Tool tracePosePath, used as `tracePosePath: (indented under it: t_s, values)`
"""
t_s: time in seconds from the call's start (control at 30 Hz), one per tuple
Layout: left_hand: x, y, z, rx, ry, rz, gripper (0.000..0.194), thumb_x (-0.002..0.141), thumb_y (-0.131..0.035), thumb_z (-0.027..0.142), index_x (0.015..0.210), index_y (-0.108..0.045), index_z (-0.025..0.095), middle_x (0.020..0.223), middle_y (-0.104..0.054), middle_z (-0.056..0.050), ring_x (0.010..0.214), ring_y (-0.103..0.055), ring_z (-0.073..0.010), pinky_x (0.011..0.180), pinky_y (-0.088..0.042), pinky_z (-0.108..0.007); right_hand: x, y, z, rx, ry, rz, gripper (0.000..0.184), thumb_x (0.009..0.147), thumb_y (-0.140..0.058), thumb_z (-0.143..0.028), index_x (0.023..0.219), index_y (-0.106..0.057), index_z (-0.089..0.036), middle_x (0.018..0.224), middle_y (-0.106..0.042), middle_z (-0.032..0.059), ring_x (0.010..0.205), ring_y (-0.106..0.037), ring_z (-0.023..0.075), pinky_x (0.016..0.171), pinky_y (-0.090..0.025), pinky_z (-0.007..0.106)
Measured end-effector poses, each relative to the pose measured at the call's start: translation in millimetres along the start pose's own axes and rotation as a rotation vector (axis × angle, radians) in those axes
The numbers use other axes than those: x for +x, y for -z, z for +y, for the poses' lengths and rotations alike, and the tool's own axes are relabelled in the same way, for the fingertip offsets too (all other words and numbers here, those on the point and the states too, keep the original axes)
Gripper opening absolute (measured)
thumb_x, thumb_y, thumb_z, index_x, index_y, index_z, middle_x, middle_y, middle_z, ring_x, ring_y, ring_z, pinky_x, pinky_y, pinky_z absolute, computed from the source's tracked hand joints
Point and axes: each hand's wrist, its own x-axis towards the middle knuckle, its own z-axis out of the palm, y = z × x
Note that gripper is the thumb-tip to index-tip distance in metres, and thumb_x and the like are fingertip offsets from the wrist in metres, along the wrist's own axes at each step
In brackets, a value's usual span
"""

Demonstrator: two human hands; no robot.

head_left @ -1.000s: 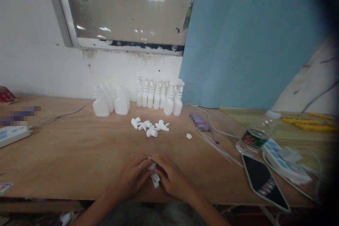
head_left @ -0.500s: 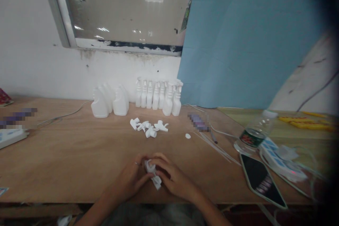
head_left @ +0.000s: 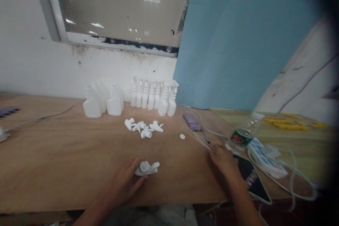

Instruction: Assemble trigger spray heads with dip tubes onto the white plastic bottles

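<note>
My left hand [head_left: 129, 178] is closed around a white trigger sprayer head [head_left: 145, 168] just above the table's near side, its lever side pointing right. My right hand [head_left: 223, 159] is over the near ends of several thin white tubes [head_left: 200, 139], beside the phone. Its fingers are drawn together on a tube, though the hand partly hides the grip. More white trigger sprayer heads [head_left: 146, 132] lie loose in a small pile at mid-table. A small white oval piece [head_left: 182, 136] rests right of that pile.
White bottles without heads [head_left: 115, 104] and several with sprayer heads [head_left: 163, 103] stand by the wall. At right are a water bottle [head_left: 241, 137], a phone [head_left: 255, 180], a power strip [head_left: 267, 160] with cables and yellow items [head_left: 286, 124]. A pen-like tool [head_left: 206, 137] lies near the tubes.
My right hand has let go of the sprayer head and moved right to the tubes. The left hand keeps the sprayer head, now turned sideways. The view has shifted slightly right.
</note>
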Motion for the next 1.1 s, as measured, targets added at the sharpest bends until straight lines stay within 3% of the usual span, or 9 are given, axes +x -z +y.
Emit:
tracePosePath:
  t_s: [0.1, 0.33, 0.6, 0.73, 0.87, 1.1]
  values:
    - [0, 1.5, 3, 0.006, 0.033, -0.021, 0.038, 0.093, -0.051, 0.039, 0.128, -0.047, 0.027, 0.12, -0.063, -0.006, 0.105, -0.062, -0.0231, 0.089, -0.05, -0.035, 0, -6, 4, -0.053, -0.061, -0.067, 0.039, 0.093, -0.04, -0.035, 0.114, -0.065, -0.014, 0.119, -0.061, 0.0207, 0.11, -0.057, 0.0421, 0.08, -0.047, 0.054]
    - [0, 2.2, 3, 0.018, 0.035, -0.005, 0.042, 0.092, -0.051, 0.041, 0.132, -0.047, 0.026, 0.122, -0.064, -0.007, 0.107, -0.062, -0.0233, 0.091, -0.049, -0.035, -3, -4, -11, -0.054, 0.145, 0.081, 0.027, 0.09, -0.047, -0.021, 0.098, -0.071, -0.014, 0.1, -0.07, 0.016, 0.098, -0.064, 0.0273, 0.083, -0.044, 0.035]
    - [-1, 3.2, 3, 0.002, 0.022, -0.024, 0.044, 0.093, -0.05, 0.04, 0.134, -0.045, 0.026, 0.125, -0.062, -0.008, 0.109, -0.061, -0.0244, 0.093, -0.049, -0.037, -19, 24, -39, -0.031, 0.185, 0.055, 0.022, 0.089, -0.05, -0.018, 0.086, -0.072, -0.017, 0.087, -0.074, 0.0109, 0.084, -0.068, 0.0229, 0.071, -0.041, 0.028]
    - [-2, 3.9, 4, 0.009, 0.024, -0.013, 0.044, 0.093, -0.05, 0.041, 0.135, -0.045, 0.026, 0.126, -0.061, -0.009, 0.11, -0.061, -0.0252, 0.093, -0.048, -0.038, -21, 32, -44, -0.019, 0.161, 0.031, 0.022, 0.087, -0.051, -0.018, 0.083, -0.073, -0.017, 0.084, -0.074, 0.0118, 0.085, -0.069, 0.025, 0.07, -0.042, 0.029]
    - [-2, 5.6, 5, 0.02, -0.004, -0.015, 0.042, 0.093, -0.049, 0.037, 0.133, -0.045, 0.026, 0.123, -0.063, -0.008, 0.108, -0.062, -0.0248, 0.092, -0.049, -0.038, -17, 25, -36, 0.019, 0.163, 0.011, 0.025, 0.087, -0.049, -0.023, 0.079, -0.072, -0.02, 0.083, -0.075, 0.0111, 0.082, -0.069, 0.0281, 0.067, -0.042, 0.033]
    - [-1, 7.3, 7, 0.016, -0.026, -0.008, 0.041, 0.093, -0.049, 0.034, 0.133, -0.045, 0.025, 0.12, -0.064, -0.008, 0.107, -0.062, -0.0238, 0.093, -0.048, -0.036, -12, 13, -25, 0.12, 0.214, 0.159, 0.024, 0.085, -0.051, -0.031, 0.083, -0.073, -0.021, 0.082, -0.075, 0.009, 0.079, -0.068, 0.0269, 0.07, -0.042, 0.033]
